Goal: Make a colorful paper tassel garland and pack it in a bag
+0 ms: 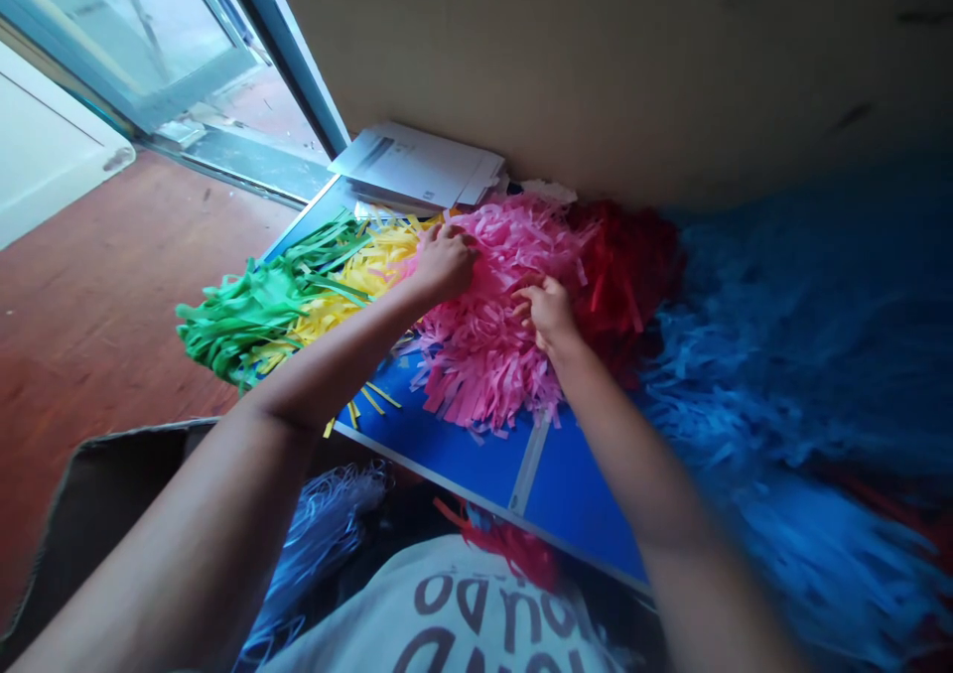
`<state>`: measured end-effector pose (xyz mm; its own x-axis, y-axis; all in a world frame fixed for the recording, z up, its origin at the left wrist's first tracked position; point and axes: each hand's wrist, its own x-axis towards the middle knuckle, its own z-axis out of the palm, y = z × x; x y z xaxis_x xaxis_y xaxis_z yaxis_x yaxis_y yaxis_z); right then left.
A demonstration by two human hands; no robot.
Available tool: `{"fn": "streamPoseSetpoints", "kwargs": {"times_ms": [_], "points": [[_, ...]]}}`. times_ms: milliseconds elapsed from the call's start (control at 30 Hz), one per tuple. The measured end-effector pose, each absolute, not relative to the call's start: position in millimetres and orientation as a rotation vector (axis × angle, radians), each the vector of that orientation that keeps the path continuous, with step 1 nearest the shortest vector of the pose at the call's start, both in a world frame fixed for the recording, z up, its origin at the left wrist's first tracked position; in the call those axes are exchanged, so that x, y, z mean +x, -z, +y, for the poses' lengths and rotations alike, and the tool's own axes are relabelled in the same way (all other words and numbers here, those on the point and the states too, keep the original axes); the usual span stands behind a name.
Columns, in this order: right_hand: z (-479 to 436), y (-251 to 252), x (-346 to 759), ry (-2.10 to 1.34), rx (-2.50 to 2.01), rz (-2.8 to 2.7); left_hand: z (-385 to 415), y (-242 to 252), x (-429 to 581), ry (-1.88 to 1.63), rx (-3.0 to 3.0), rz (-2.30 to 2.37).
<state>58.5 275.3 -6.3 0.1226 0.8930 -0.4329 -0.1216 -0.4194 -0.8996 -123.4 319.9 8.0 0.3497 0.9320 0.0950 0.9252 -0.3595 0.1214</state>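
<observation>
A thick bundle of pink fringe strips [491,345] lies across a blue folding table [581,484]. My left hand [445,259] is at the bundle's left side, its fingers curled into the pink strips; the fingertips are partly hidden. Over the right side of the pink fringe is my right hand [549,313], with fingers bent but apart and no strip clearly held. Yellow fringe strips [387,251] lie left of the pink, and green fringe strips [253,321] hang at the table's left end. Red fringe strips [621,266] lie to the right of the pink.
Flattened white cardboard [424,167] rests at the table's back, against the wall [596,67]. A large heap of blue strips [789,385] fills the right side. Thin pale-blue strands [328,514] lie below the table's front edge. A glass door [186,58] stands at the upper left.
</observation>
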Motion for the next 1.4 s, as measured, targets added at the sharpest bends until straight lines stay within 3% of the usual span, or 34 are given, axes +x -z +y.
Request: {"fn": "streamPoseSetpoints", "kwargs": {"times_ms": [367, 567, 933, 1400], "points": [[273, 4, 57, -1.551, -1.442, -0.707, 318, -11, -126, -0.221, 2.513, 1.75], [275, 1, 62, -1.582, -1.386, -0.713, 287, -28, -96, -0.503, 2.654, 1.719], [269, 10, 86, -1.321, -1.446, -0.832, 284, -35, -71, 0.19, 2.689, 1.786], [261, 14, 83, -1.245, -1.367, -0.975, 278, -37, -59, 0.149, 2.647, 1.879]]}}
